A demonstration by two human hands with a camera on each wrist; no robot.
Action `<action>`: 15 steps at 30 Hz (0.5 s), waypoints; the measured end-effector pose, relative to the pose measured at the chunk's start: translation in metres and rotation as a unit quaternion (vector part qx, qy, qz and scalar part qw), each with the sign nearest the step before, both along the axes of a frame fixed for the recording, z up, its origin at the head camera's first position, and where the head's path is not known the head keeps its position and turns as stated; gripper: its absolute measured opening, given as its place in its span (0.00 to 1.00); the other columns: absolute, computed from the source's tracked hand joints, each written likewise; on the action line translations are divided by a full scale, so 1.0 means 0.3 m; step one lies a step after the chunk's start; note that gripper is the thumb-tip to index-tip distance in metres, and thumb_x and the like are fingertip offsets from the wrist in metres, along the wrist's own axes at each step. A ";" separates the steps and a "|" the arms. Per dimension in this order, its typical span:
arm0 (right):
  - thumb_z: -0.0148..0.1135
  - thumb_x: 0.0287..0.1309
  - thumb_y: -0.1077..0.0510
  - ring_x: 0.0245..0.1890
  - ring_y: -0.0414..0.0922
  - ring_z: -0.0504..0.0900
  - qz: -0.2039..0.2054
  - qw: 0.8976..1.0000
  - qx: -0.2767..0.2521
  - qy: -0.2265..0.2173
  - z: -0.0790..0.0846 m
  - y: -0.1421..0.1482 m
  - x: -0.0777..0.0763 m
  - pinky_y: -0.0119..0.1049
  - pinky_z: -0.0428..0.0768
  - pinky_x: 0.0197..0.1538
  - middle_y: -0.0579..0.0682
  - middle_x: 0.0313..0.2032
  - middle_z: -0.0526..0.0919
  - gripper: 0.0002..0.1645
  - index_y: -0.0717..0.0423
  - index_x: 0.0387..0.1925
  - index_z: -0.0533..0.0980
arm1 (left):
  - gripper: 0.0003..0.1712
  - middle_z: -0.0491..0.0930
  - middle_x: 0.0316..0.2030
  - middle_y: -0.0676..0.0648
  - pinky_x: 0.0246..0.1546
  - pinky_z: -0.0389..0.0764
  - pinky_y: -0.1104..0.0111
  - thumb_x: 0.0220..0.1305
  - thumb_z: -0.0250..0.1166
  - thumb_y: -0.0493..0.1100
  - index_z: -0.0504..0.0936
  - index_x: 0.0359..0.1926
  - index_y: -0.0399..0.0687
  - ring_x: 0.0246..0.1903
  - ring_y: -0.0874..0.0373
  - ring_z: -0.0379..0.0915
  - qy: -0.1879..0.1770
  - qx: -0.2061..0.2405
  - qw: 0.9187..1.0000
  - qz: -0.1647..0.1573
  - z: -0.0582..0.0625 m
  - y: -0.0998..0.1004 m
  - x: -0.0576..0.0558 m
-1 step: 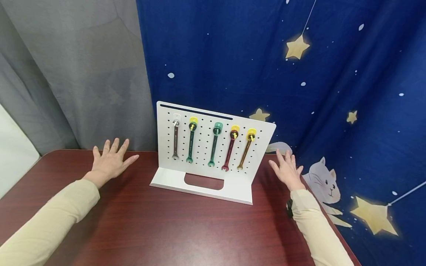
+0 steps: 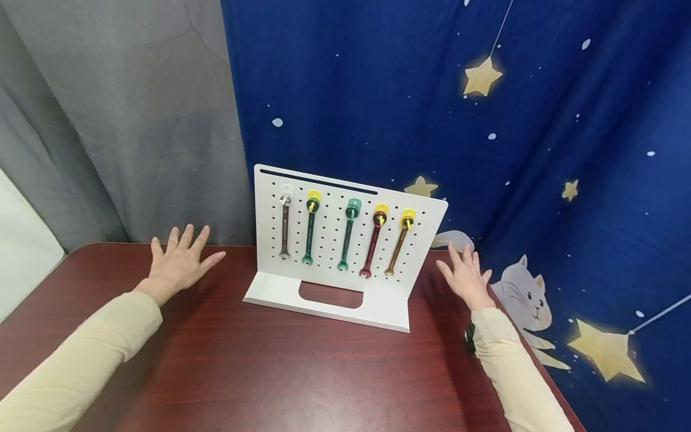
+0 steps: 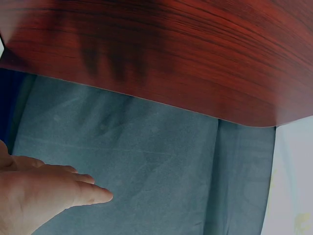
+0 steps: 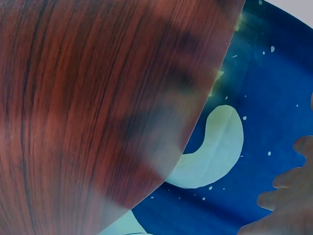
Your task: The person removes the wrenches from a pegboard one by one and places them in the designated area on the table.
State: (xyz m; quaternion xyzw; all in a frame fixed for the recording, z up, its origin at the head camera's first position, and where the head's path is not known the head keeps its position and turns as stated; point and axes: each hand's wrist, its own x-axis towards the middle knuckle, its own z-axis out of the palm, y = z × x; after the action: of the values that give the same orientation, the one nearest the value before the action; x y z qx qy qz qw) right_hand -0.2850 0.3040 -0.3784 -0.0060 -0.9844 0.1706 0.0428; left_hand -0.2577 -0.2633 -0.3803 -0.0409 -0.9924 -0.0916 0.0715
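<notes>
A white pegboard stand [image 2: 335, 180] stands on the table in the head view, with several wrenches hanging in a row on its hooks. From left to right hang a silver wrench [image 2: 285, 231], a dark green wrench [image 2: 309, 237], a lighter green wrench [image 2: 346, 240], a red wrench [image 2: 372, 246] and a bronze wrench [image 2: 397, 249]. My left hand [image 2: 177, 264] is spread to the left of the stand, holding nothing. To the right of it, my right hand [image 2: 465, 279] also has its fingers spread and touches no wrench. Both hands appear raised over the table, casting shadows.
The dark red wooden table [image 2: 270, 372] ends just behind the stand. A grey curtain [image 2: 162, 120] hangs behind on the left, and a blue curtain [image 2: 378, 90] with stars and a cat hangs behind and to the right.
</notes>
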 end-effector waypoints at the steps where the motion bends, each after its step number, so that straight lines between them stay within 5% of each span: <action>1: 0.42 0.68 0.38 0.69 0.70 0.34 -0.001 1.000 -0.002 0.001 0.000 0.000 0.000 0.77 0.33 0.58 0.72 0.70 0.35 0.41 0.55 0.72 0.46 | 0.47 0.46 0.67 0.24 0.59 0.33 0.31 0.67 0.39 0.70 0.49 0.71 0.37 0.66 0.25 0.35 0.001 -0.001 1.000 0.000 0.001 0.001 0.000; 10: 0.43 0.68 0.40 0.69 0.69 0.39 0.002 0.999 -0.046 0.024 -0.009 0.007 0.009 0.76 0.38 0.60 0.72 0.70 0.39 0.40 0.57 0.72 0.49 | 0.48 0.47 0.67 0.24 0.59 0.34 0.30 0.66 0.39 0.70 0.50 0.71 0.37 0.66 0.25 0.36 0.002 -0.003 1.000 -0.001 -0.005 0.008 0.001; 15: 0.47 0.69 0.50 0.67 0.63 0.57 0.008 0.984 -0.131 0.120 -0.023 -0.004 0.030 0.62 0.55 0.66 0.68 0.66 0.59 0.31 0.63 0.66 0.60 | 0.48 0.47 0.67 0.24 0.59 0.34 0.30 0.66 0.39 0.70 0.49 0.71 0.36 0.66 0.25 0.35 0.000 0.007 1.000 -0.002 -0.011 0.013 0.003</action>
State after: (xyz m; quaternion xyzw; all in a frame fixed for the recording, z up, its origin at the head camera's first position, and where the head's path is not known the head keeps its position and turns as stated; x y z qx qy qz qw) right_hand -0.2759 0.3027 -0.3853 0.0164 -0.9414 0.2976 0.1578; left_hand -0.2567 -0.2593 -0.3835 -0.0426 -0.9916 -0.0989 0.0719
